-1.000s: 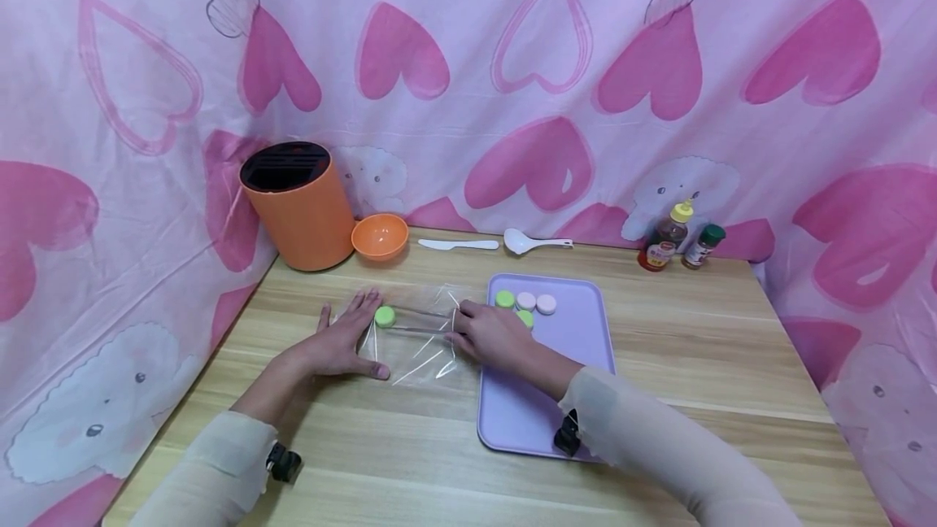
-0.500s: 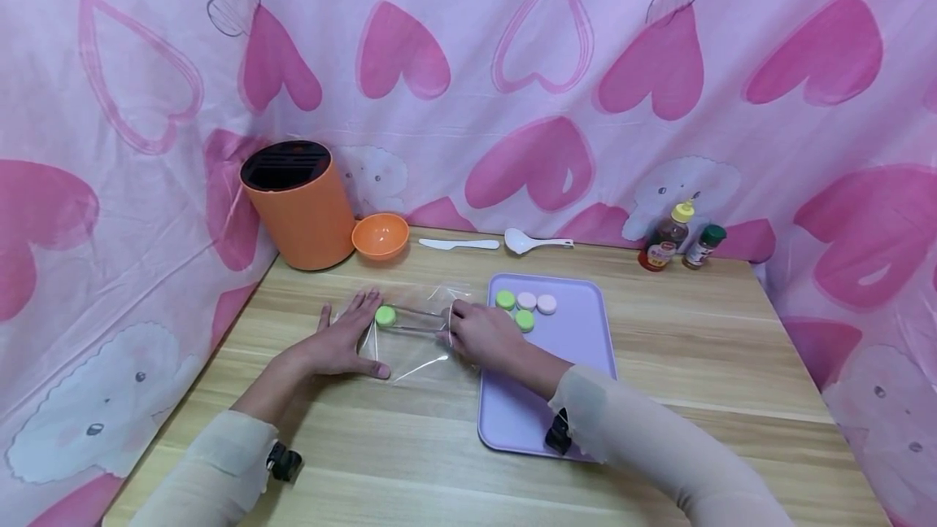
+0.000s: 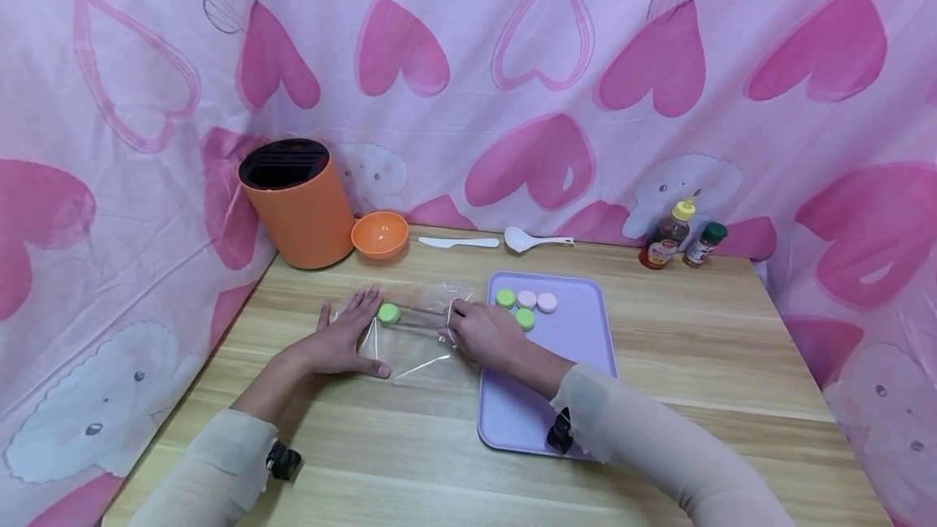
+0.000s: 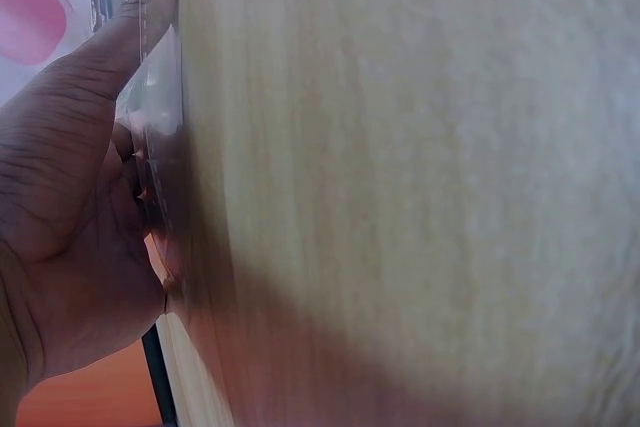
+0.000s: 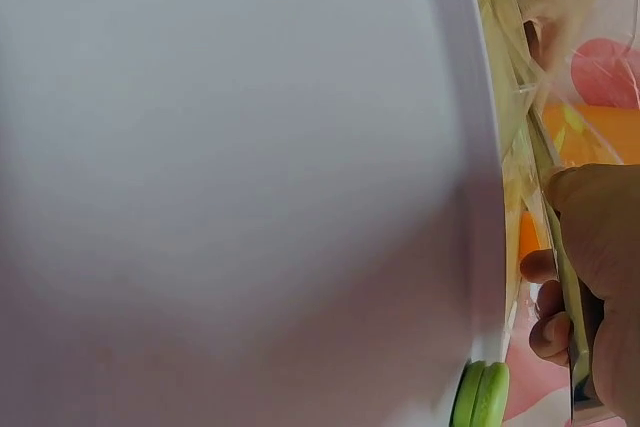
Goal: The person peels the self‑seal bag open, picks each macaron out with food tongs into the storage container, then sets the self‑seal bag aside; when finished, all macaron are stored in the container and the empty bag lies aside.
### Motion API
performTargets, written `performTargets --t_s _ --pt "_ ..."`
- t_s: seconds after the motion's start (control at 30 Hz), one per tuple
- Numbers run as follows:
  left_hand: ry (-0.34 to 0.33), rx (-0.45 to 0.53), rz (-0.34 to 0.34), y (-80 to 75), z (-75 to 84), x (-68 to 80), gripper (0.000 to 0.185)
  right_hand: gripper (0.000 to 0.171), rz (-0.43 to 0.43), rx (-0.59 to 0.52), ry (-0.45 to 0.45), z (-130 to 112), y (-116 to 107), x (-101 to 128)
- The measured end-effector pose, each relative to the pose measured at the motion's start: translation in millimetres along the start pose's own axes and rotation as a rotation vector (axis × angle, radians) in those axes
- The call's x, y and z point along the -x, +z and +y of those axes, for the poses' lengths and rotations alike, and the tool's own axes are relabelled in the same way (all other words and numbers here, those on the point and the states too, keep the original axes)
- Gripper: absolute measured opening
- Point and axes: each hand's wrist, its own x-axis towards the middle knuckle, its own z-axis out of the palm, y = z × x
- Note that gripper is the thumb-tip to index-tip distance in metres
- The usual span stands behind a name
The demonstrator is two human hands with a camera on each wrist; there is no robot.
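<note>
A clear plastic bag (image 3: 420, 360) lies on the wooden table, left of the lilac tray (image 3: 545, 381). My left hand (image 3: 344, 340) rests on its left end, fingers and thumb spread. A green macaron (image 3: 389, 313) appears to be inside the bag, beside the left fingertips. Metal tongs (image 3: 420, 318) reach through the plastic towards this macaron; whether their tips touch it is too fine to tell. My right hand (image 3: 486, 336) grips the tongs at the bag's right end, over the tray's edge. In the right wrist view its fingers curl round the metal tongs (image 5: 550, 177).
Several green and pink macarons (image 3: 525, 299) sit at the tray's far end. Behind stand an orange knife block (image 3: 303, 218), an orange bowl (image 3: 380, 236), a white knife (image 3: 459, 243) and a white ladle (image 3: 521, 241). A sauce bottle (image 3: 666, 242) and green-capped jar (image 3: 705, 246) stand back right.
The right hand and tongs have moved slightly left, deeper into the bag. The macaron in the bag has shifted a little right and away from me. The left hand has stayed put.
</note>
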Motion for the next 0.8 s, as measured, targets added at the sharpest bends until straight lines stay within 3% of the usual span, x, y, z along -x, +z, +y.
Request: performTargets --t_s 0.4,0.8 --pt "-0.004 -0.006 -0.008 0.4 -0.9 0.1 0.147 0.021 0.025 0.008 -0.013 10.6 -11.9 14.6" --pt "0.006 -0.003 -0.003 -1.8 3.4 2.9 0.145 0.025 0.033 -0.021 0.031 33.9 -26.2 40.9"
